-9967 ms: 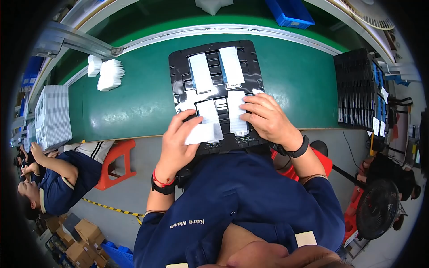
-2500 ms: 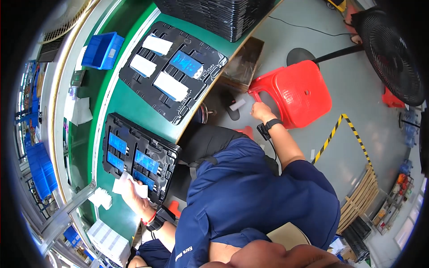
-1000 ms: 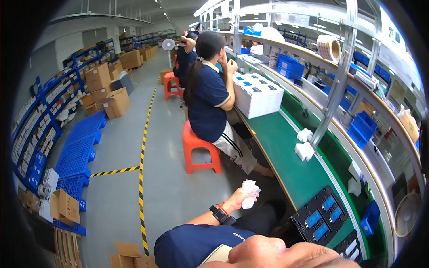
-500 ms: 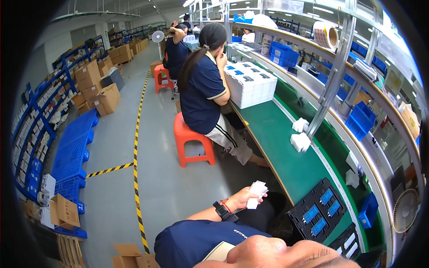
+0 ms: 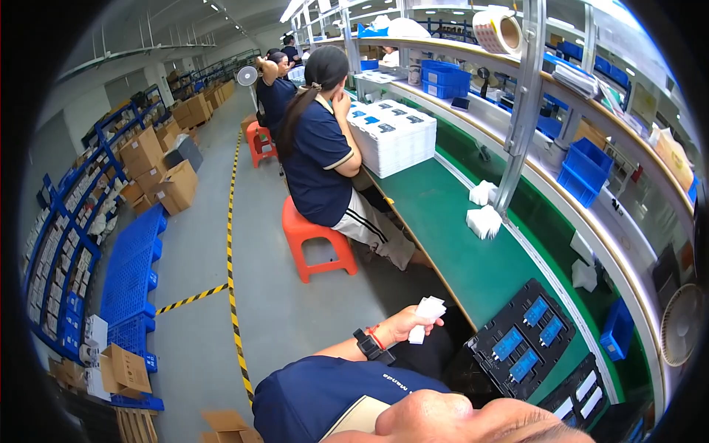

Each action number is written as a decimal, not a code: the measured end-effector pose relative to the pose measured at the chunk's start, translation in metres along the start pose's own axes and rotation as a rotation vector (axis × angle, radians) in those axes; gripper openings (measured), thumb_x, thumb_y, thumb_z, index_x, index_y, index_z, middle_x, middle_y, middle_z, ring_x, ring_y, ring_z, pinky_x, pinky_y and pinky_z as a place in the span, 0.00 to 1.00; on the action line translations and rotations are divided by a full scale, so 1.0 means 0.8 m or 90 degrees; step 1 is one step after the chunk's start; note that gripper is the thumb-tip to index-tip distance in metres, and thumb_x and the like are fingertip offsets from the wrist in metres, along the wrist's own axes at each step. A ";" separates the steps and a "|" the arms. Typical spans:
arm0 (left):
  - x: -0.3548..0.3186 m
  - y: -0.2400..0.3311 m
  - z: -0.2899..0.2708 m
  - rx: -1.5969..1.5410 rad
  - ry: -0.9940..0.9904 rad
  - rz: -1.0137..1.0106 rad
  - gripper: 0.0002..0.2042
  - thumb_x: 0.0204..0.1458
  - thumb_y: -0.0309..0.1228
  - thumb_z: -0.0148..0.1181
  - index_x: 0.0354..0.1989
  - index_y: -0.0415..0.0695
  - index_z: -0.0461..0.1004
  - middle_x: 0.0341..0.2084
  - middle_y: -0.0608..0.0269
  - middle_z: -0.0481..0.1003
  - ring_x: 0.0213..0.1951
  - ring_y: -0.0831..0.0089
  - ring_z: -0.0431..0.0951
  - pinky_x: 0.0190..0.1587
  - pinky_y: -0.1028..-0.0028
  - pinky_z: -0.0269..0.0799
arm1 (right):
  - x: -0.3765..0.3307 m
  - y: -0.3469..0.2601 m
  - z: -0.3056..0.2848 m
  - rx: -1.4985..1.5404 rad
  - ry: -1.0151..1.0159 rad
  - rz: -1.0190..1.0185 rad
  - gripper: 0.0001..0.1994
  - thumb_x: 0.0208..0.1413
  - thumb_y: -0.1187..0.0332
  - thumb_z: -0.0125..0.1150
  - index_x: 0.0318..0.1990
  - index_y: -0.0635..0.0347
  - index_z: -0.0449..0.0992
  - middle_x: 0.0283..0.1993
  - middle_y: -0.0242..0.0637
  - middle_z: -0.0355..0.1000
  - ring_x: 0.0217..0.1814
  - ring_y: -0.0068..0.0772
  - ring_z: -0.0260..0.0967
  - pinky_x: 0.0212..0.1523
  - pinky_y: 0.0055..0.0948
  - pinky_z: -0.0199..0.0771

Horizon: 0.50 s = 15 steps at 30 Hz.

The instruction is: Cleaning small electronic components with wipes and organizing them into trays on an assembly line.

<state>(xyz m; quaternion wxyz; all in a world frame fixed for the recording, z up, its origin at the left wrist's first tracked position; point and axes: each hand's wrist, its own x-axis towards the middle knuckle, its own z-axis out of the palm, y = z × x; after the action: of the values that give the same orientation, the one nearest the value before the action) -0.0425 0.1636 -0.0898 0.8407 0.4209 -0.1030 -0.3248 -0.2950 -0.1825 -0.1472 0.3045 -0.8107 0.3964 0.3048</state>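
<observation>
The left hand [image 5: 403, 323] grasps a loose bundle of white slips [image 5: 428, 307], short of the bench; a light, even pinch would likely keep them from creasing or dropping; the right hand is out of view, so I cannot tell its state. The slips jut above and below the grip; farther right, a black tray [image 5: 538, 350] bears blue pieces [image 5: 508, 343].

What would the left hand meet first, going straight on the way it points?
Probably the long green worktable, at its near edge, though how high the left hand sits is unclear.
</observation>
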 end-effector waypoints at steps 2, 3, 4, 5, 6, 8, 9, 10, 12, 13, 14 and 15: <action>-0.002 0.004 -0.001 -0.008 0.018 -0.028 0.16 0.49 0.27 0.58 0.47 0.39 0.69 0.32 0.61 0.75 0.26 0.81 0.71 0.31 0.78 0.71 | 0.013 0.009 0.008 -0.017 0.058 -0.032 0.44 0.48 0.31 0.40 0.32 0.77 0.75 0.33 0.61 0.72 0.43 0.53 0.70 0.47 0.41 0.63; -0.002 0.003 -0.001 0.007 0.032 -0.041 0.14 0.50 0.27 0.57 0.46 0.39 0.69 0.30 0.62 0.75 0.25 0.82 0.70 0.30 0.79 0.71 | 0.031 0.027 0.016 -0.009 0.061 -0.040 0.44 0.48 0.31 0.40 0.30 0.77 0.75 0.32 0.61 0.72 0.42 0.53 0.70 0.46 0.42 0.63; -0.001 0.003 -0.001 0.010 0.032 -0.045 0.14 0.50 0.27 0.57 0.46 0.39 0.69 0.30 0.62 0.75 0.25 0.82 0.70 0.30 0.79 0.71 | 0.030 0.025 0.017 0.000 0.066 -0.049 0.44 0.48 0.31 0.39 0.29 0.77 0.75 0.30 0.61 0.72 0.40 0.54 0.70 0.45 0.43 0.63; -0.001 0.002 0.001 0.007 0.037 -0.049 0.14 0.50 0.27 0.58 0.45 0.40 0.70 0.30 0.62 0.75 0.24 0.82 0.70 0.30 0.79 0.70 | 0.028 0.024 0.017 0.003 0.063 -0.048 0.44 0.48 0.31 0.39 0.29 0.77 0.75 0.30 0.61 0.72 0.40 0.54 0.70 0.45 0.43 0.63; -0.001 0.002 0.002 0.004 0.042 -0.052 0.13 0.50 0.27 0.58 0.44 0.40 0.70 0.29 0.63 0.75 0.23 0.82 0.70 0.29 0.79 0.70 | 0.025 0.021 0.015 -0.001 0.051 -0.041 0.44 0.48 0.31 0.39 0.28 0.76 0.75 0.30 0.60 0.72 0.40 0.54 0.70 0.44 0.43 0.63; -0.001 -0.001 0.002 0.012 0.050 -0.059 0.13 0.49 0.27 0.59 0.43 0.40 0.70 0.28 0.64 0.75 0.22 0.82 0.70 0.29 0.79 0.70 | 0.013 0.013 0.010 -0.003 0.040 -0.033 0.44 0.48 0.31 0.39 0.27 0.76 0.75 0.29 0.60 0.72 0.39 0.54 0.71 0.44 0.43 0.63; -0.001 -0.002 0.002 0.018 0.058 -0.062 0.12 0.49 0.27 0.59 0.42 0.40 0.71 0.27 0.65 0.74 0.22 0.82 0.69 0.28 0.79 0.70 | 0.008 0.011 0.008 0.003 0.031 -0.024 0.44 0.48 0.31 0.39 0.27 0.76 0.75 0.28 0.60 0.72 0.39 0.55 0.70 0.44 0.43 0.63; -0.001 -0.002 0.002 0.019 0.057 -0.064 0.12 0.49 0.27 0.59 0.42 0.40 0.71 0.27 0.65 0.74 0.22 0.82 0.69 0.28 0.79 0.70 | 0.006 0.010 0.008 0.009 0.022 -0.014 0.44 0.48 0.31 0.39 0.27 0.76 0.75 0.28 0.60 0.72 0.39 0.55 0.70 0.44 0.43 0.63; 0.001 -0.003 0.003 0.035 0.049 -0.063 0.12 0.47 0.27 0.60 0.41 0.40 0.71 0.26 0.66 0.73 0.21 0.82 0.69 0.27 0.78 0.70 | 0.007 0.013 0.011 0.004 0.033 -0.018 0.44 0.48 0.30 0.39 0.27 0.76 0.75 0.29 0.61 0.72 0.39 0.56 0.70 0.45 0.43 0.63; 0.002 -0.004 0.003 0.035 0.049 -0.064 0.12 0.47 0.27 0.60 0.41 0.40 0.71 0.26 0.66 0.73 0.21 0.82 0.69 0.27 0.78 0.70 | 0.008 0.016 0.013 -0.005 0.044 -0.023 0.44 0.48 0.30 0.39 0.27 0.77 0.75 0.30 0.61 0.72 0.40 0.56 0.70 0.45 0.43 0.63; 0.005 -0.003 0.004 0.041 0.043 -0.061 0.12 0.47 0.26 0.60 0.40 0.40 0.71 0.25 0.66 0.73 0.21 0.82 0.69 0.27 0.78 0.70 | 0.015 0.024 0.020 -0.002 0.043 -0.020 0.44 0.48 0.30 0.39 0.27 0.77 0.75 0.30 0.61 0.72 0.40 0.56 0.70 0.45 0.43 0.63; 0.008 -0.002 0.005 0.047 0.037 -0.058 0.11 0.47 0.26 0.60 0.40 0.40 0.72 0.25 0.67 0.72 0.21 0.82 0.69 0.27 0.78 0.70 | 0.026 0.036 0.031 0.002 0.076 -0.030 0.45 0.48 0.30 0.39 0.28 0.77 0.75 0.31 0.62 0.71 0.41 0.57 0.69 0.46 0.43 0.63</action>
<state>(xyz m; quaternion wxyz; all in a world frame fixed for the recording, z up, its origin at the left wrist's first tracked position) -0.0403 0.1564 -0.0891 0.8113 0.4654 -0.0715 -0.3466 -0.3144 -0.1882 -0.1855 0.2888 -0.8361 0.3950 0.2479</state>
